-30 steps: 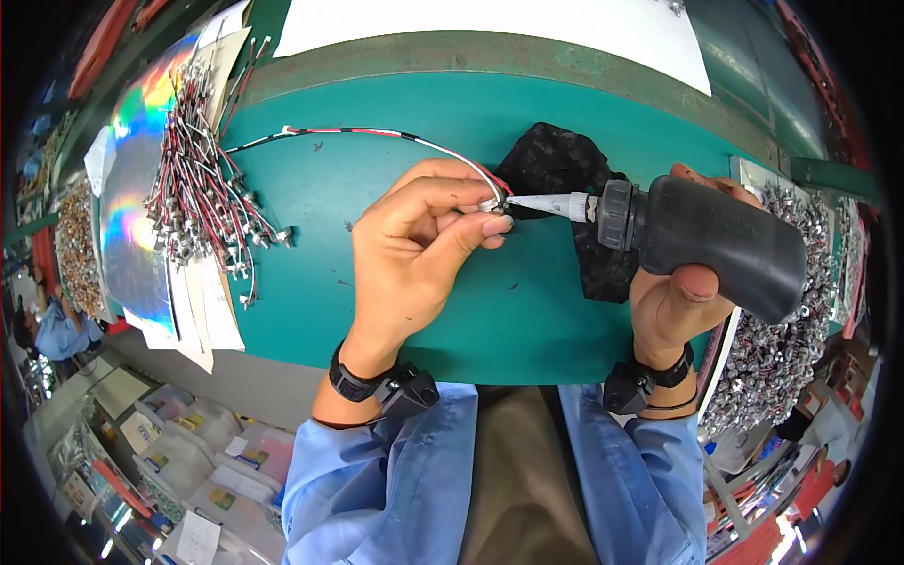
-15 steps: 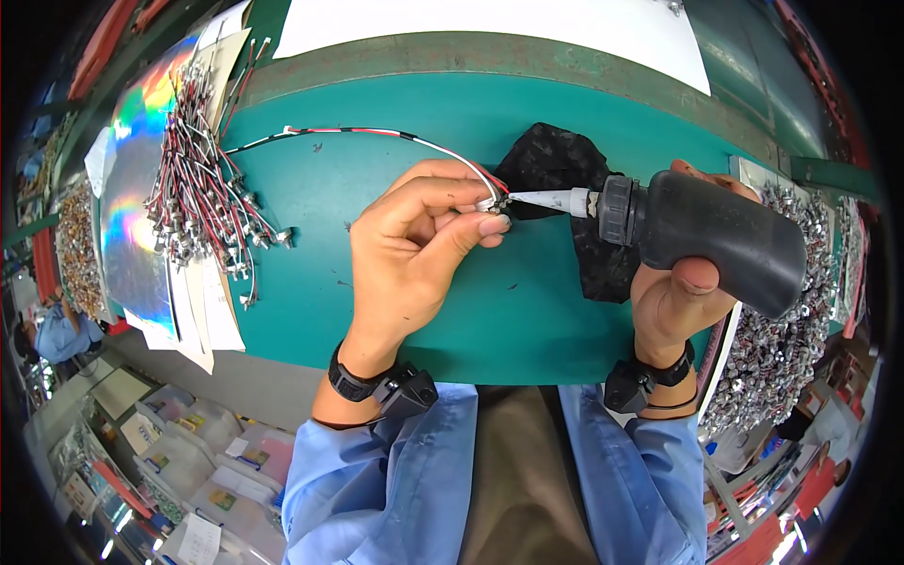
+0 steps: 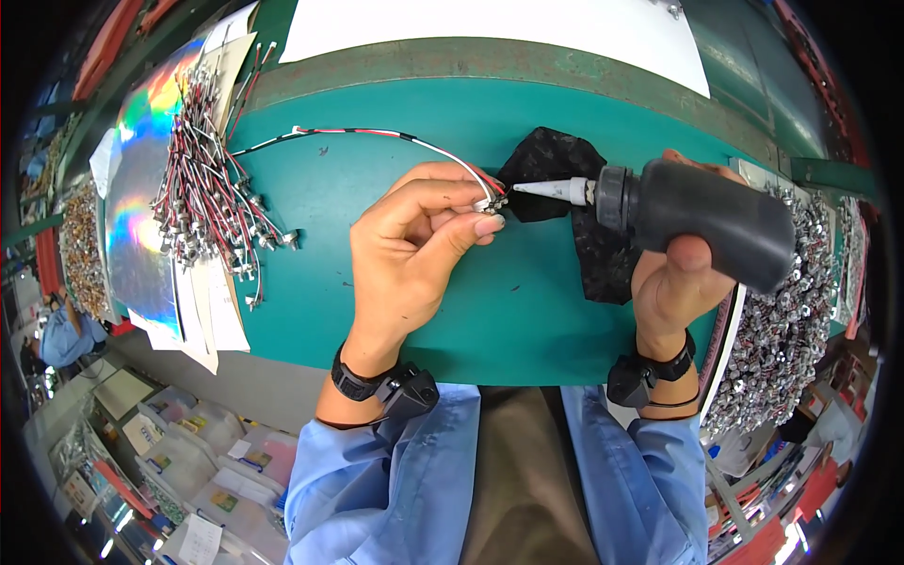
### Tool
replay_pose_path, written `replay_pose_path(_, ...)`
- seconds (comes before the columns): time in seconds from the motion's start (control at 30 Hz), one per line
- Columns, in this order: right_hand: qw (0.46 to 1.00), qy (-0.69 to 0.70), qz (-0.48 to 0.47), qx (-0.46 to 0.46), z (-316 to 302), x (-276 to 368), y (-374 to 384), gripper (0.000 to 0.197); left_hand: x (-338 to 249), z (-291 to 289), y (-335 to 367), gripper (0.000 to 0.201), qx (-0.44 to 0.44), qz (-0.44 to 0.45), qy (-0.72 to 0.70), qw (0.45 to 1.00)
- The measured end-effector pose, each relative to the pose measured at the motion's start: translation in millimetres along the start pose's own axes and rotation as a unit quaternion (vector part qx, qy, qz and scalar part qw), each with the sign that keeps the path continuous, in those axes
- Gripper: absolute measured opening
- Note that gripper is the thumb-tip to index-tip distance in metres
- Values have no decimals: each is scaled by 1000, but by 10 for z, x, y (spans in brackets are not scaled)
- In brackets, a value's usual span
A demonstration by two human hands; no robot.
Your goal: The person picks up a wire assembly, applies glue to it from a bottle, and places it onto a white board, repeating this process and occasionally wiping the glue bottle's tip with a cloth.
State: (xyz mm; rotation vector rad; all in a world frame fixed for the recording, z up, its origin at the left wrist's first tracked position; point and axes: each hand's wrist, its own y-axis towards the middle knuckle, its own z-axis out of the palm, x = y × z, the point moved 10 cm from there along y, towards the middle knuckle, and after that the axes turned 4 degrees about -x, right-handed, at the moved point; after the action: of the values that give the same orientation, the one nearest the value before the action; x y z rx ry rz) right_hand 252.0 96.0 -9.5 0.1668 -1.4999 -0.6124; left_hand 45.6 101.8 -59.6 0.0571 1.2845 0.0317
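Note:
Pinched between the thumb and fingers of my left hand (image 3: 405,250) is the metal end of a wired connector (image 3: 493,201). Its red, white and black wires (image 3: 414,138) arc away to the left over the mat. My right hand (image 3: 680,282) grips a black squeeze bottle (image 3: 711,221), tipped on its side with its pale tapered nozzle (image 3: 551,190) pointing left. The nozzle's tip is just right of the connector, with a small gap between them. Behind the nozzle lies a crumpled black cloth (image 3: 603,259).
A heap of wired connectors (image 3: 202,188) lies at the left on a shiny iridescent sheet (image 3: 132,240) and papers. At the right, a tray holds many small metal parts (image 3: 772,353). A green mat (image 3: 527,339) covers the bench; white paper (image 3: 490,28) lies beyond its far edge.
The bottle's nozzle has drawn slightly away from the connector, and the bottle's body has shifted a little up and left. My left hand keeps its pinch almost in place.

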Motion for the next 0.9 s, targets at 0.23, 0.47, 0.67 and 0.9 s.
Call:
replay_pose_path(0.23,991,49,98,-82,-219,41,276,42,-910,-314,-64,16,-108,109,86,985)
replay_pose_path(0.47,977,93,114,-157,-599,328,521,29,-2392,-531,610,17,-192,246,329,892)
replay_pose_path(0.67,975,88,115,-167,-649,348,642,27,-1666,-819,2247,18,-141,113,540,822)
replay_pose_path(0.9,969,82,123,-198,-769,217,796,27,-866,-801,2711,23,-191,52,647,737)
